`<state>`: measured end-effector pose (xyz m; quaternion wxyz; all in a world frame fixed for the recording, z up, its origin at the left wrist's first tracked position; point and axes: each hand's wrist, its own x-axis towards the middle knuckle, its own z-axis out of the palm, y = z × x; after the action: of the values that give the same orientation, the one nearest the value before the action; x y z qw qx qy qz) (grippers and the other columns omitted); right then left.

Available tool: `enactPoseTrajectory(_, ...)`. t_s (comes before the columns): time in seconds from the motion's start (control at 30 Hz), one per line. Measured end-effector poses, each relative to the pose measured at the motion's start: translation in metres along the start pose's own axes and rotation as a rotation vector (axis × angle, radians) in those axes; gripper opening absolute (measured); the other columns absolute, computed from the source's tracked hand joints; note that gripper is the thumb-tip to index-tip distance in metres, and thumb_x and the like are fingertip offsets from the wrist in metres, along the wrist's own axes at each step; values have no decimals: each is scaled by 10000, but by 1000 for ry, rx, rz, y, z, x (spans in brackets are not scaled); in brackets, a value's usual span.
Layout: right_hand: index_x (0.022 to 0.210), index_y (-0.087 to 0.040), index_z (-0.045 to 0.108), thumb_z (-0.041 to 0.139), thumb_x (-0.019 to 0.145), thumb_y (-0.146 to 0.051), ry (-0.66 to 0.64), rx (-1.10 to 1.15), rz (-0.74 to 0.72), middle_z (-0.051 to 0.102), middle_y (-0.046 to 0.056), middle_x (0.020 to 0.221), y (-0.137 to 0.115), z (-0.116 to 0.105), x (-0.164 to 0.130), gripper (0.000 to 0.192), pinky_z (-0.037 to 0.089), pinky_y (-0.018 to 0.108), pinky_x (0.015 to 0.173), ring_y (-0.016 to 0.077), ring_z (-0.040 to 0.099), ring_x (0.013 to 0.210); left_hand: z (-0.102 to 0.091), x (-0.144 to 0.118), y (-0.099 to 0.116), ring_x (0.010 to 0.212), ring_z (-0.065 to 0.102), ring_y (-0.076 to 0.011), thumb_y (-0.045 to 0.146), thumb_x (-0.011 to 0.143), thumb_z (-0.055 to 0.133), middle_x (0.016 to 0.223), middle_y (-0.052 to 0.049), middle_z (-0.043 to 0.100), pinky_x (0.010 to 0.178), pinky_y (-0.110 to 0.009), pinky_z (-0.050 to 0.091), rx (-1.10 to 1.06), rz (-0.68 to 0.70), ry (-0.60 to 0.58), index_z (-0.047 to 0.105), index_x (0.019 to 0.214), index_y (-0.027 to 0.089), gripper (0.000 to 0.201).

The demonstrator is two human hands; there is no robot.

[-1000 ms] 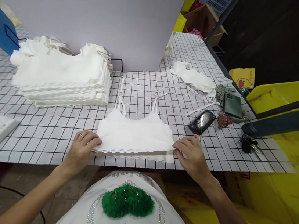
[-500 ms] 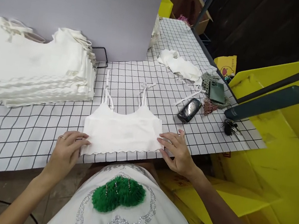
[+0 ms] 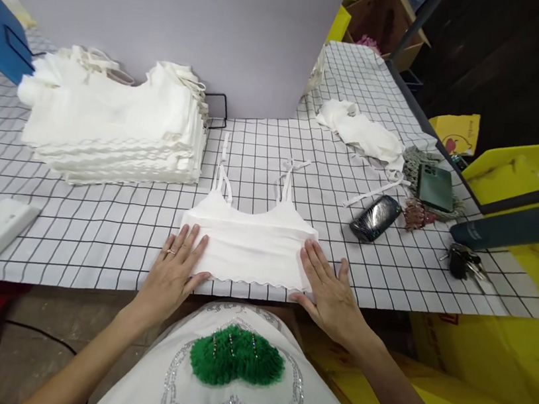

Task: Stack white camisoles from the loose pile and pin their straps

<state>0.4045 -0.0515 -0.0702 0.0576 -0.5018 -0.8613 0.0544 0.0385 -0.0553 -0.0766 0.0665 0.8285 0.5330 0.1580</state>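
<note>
White stretch fabric, thin and limp: that is what the top (image 3: 248, 242) looks to be made of, so I'd judge it very light, soft and floppy, nothing that could break but quick to wrinkle or slide on the smooth grid-printed table (image 3: 94, 237). The two thin straps run away toward the far side and would tangle if dragged. The best places to take it look like the two side edges or the wavy near hem, pinched with both hands so it keeps its shape.

It lies flat at the near edge of the table, right in front of the person, its hem almost at the rim. The left hand (image 3: 174, 269) rests spread and flat on its left end, fingers pointing away, gripping nothing. The right hand (image 3: 330, 291) lies just as flat on its right end, partly on the table. A stack (image 3: 110, 119) of similar white tops sits far left; a phone (image 3: 435, 187) and keys (image 3: 462, 261) are well off to the right.
</note>
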Motion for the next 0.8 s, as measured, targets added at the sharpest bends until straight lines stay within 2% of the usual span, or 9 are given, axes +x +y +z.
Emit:
enactPoseTrajectory(0.1,1621,-244,46,337,1040,-489,116,51,-13,354,190,1597,7,-5,15,695,308,753,1052,387,331,1479,-10,16,-14,1442,424,-314,328,1021,481,1485,-128,542,1172,-605,330,-150,-65,156,578,1354,224,363)
enactPoseTrajectory(0.17,1581,-254,257,381,1041,-428,242,123,-30,510,167,1496,10,-12,41,581,344,689,1063,372,426,1417,-18,38,-24,1287,581,-294,313,988,541,1311,-112,669,1084,-540,463,-262,-145,262,665,1204,221,266)
enactPoseTrajectory(0.27,1304,-236,612,463,1020,-323,358,256,-91,700,120,1194,4,-24,103,332,416,565,1020,315,592,1181,-25,75,-32,966,696,-234,293,940,581,1100,-88,721,840,-402,594,-430,-223,246,706,1093,218,211)
enactPoseTrajectory(0.33,1078,-215,710,478,1001,-261,338,298,-123,723,98,1008,-7,-29,151,249,433,523,959,284,607,1023,-23,94,-32,807,686,-194,272,917,581,1002,-77,710,738,-351,597,-517,-222,204,717,1037,210,192)
enactPoseTrajectory(0.4,943,-196,726,479,985,-223,260,312,-102,713,91,937,-22,-31,199,251,424,502,943,270,576,983,-14,107,-30,747,664,-176,242,901,571,937,-67,686,701,-332,586,-558,-203,201,719,998,206,180)
enactPoseTrajectory(0.47,912,-187,720,467,988,-218,152,308,-39,706,93,978,-37,-27,245,265,400,506,975,269,547,1026,-3,113,-28,747,654,-174,203,893,550,924,-66,668,699,-330,581,-558,-183,234,713,982,205,186)
enactPoseTrajectory(0.6,900,-153,697,515,979,-370,85,276,95,672,165,1102,-57,-14,322,294,282,650,1042,344,486,1142,15,115,-28,751,642,-170,143,884,519,969,-78,647,693,-330,580,-539,-154,263,694,967,197,201)
enactPoseTrajectory(0.7,881,-139,673,657,885,-379,46,306,206,679,214,1107,-63,-7,361,240,189,729,1058,407,452,1219,22,113,-28,858,651,-204,131,890,516,981,-87,634,753,-359,592,-511,-141,253,684,944,197,189)
enactPoseTrajectory(0.8,804,-157,632,667,839,-222,36,379,226,726,161,934,-60,-8,380,82,324,666,1016,360,558,1117,27,110,-27,958,642,-235,118,889,523,996,-91,625,844,-408,587,-473,-127,295,678,952,208,191)
